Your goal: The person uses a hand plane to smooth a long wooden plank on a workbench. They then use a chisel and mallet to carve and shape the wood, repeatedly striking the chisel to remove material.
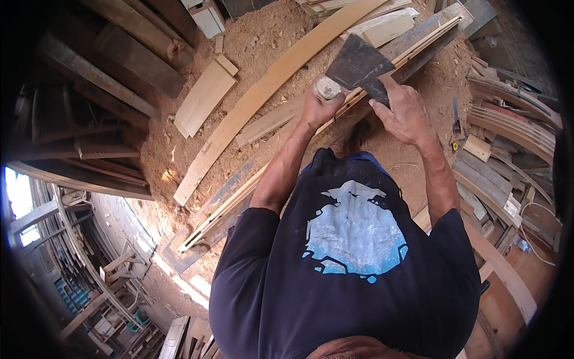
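My left hand (320, 107) is wrapped round a pale, round wooden handle (328, 88) whose end faces up. Beside it is the wide, dark metal blade of an axe (360, 64); handle and blade look like one tool, though their joint is hidden. My right hand (408, 115) grips the blade's right corner, thumb on the near side and fingers at the far side. Under the tool runs a long, narrow wooden strip (236, 198), lying along a greyish beam (176, 254) that slants from lower left to upper right.
A long curved plank (251, 113) lies beyond the strip, with a short board (206, 99) left of it. Sawdust and shavings (263, 36) cover the ground. Stacked timber (514, 128) and a black hand tool (456, 119) lie at right. Dark beams (98, 72) stand at left.
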The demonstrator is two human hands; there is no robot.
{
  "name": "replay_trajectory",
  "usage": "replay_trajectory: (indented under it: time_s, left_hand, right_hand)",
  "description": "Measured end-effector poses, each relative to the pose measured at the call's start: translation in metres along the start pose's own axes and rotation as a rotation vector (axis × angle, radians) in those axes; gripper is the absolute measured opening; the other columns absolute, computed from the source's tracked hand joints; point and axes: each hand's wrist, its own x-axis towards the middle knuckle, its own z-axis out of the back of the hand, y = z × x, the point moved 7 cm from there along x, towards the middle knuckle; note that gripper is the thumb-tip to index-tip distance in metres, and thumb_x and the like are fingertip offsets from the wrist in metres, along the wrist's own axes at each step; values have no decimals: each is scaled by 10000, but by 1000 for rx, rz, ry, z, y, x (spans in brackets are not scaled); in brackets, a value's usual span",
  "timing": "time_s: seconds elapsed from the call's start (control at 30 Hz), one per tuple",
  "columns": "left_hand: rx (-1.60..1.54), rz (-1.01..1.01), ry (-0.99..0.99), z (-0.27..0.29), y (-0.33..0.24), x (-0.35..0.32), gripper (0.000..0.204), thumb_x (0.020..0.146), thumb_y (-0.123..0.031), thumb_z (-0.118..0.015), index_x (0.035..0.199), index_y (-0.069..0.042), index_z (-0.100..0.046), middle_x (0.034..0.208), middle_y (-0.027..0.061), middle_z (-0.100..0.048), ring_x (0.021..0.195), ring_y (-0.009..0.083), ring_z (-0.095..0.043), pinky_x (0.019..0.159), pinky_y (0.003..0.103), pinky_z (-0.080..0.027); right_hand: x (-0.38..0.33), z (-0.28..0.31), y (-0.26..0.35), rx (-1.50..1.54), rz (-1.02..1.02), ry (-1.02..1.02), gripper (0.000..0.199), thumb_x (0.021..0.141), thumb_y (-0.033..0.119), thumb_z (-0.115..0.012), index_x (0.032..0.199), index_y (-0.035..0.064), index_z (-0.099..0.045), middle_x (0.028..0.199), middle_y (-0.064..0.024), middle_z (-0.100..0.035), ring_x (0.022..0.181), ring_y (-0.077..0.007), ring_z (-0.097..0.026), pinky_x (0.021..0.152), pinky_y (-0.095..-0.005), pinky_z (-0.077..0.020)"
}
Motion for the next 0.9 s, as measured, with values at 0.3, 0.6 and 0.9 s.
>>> replay_trajectory:
  time_s: [0.3,0.6,0.9]
  left_hand:
    - [24,-29,-25,4,3,-3,332,811,-105,-818,988,-79,-539,812,-40,-565,761,59,-537,671,258,-469]
    - [-22,-31,-20,6,2,-2,293,802,-65,-786,996,-65,-566,851,-17,-625,801,73,-593,707,267,-500]
    - [-25,55,7,9,9,-4,276,788,-38,-766,990,-49,-579,884,4,-663,814,82,-620,730,271,-517]
  right_hand:
    - [-4,1,-7,112,-29,-25,481,898,179,-663,1312,28,-471,894,-284,-667,875,-498,-640,763,-553,-491]
    - [0,-17,-8,-93,-60,169,452,888,175,-671,1268,-9,-511,933,-275,-682,917,-494,-645,805,-546,-495]
    - [2,-13,1,-31,-70,105,443,881,172,-659,1277,35,-512,927,-276,-676,926,-478,-652,812,-557,-502]
